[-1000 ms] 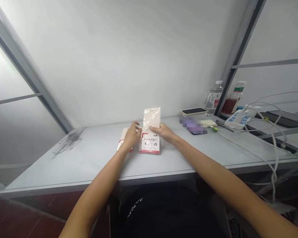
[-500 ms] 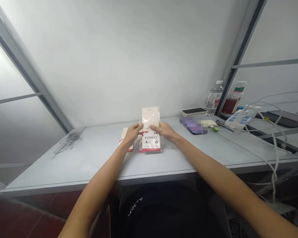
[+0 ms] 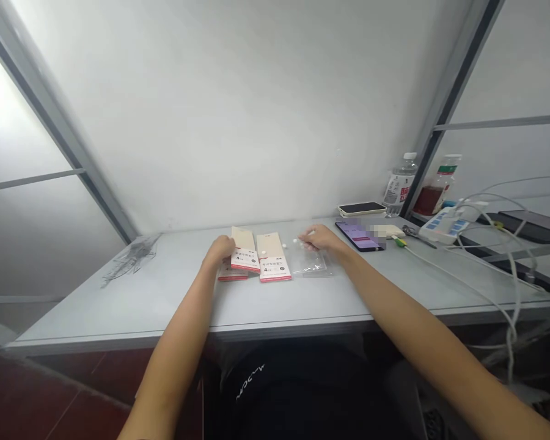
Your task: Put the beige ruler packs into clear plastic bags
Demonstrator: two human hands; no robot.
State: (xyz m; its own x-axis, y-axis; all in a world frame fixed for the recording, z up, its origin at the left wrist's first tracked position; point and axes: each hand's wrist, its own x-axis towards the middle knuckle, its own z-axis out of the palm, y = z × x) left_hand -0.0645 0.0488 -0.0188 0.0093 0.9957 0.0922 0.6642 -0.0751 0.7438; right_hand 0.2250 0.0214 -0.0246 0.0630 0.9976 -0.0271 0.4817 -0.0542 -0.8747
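Note:
My left hand [image 3: 220, 249] is closed on the left edge of a cream-and-white ruler set packet [image 3: 245, 250] with a red bottom strip. This packet is tilted over another packet [image 3: 233, 278] whose red lower edge shows beneath it. A further matching packet [image 3: 274, 260] lies flat just to its right. My right hand [image 3: 318, 237] has its fingers pinched at the upper edge of a clear plastic sleeve [image 3: 309, 264] with a white snap button, flat on the desk. Its fingertips are partly hidden.
To the right are a phone with a lit purple screen [image 3: 360, 236], a second phone [image 3: 362, 209], a water bottle [image 3: 398, 188] and a bottle of dark red liquid [image 3: 433, 192]. Behind the scissors [image 3: 419, 235] sits a power strip [image 3: 447, 223] with trailing white cables. A wall borders the back.
Earlier both hands held a packet upright in the middle. Now a packet lies flat there, my left hand holds another farther left, and my right hand has moved right to the clear sleeve.

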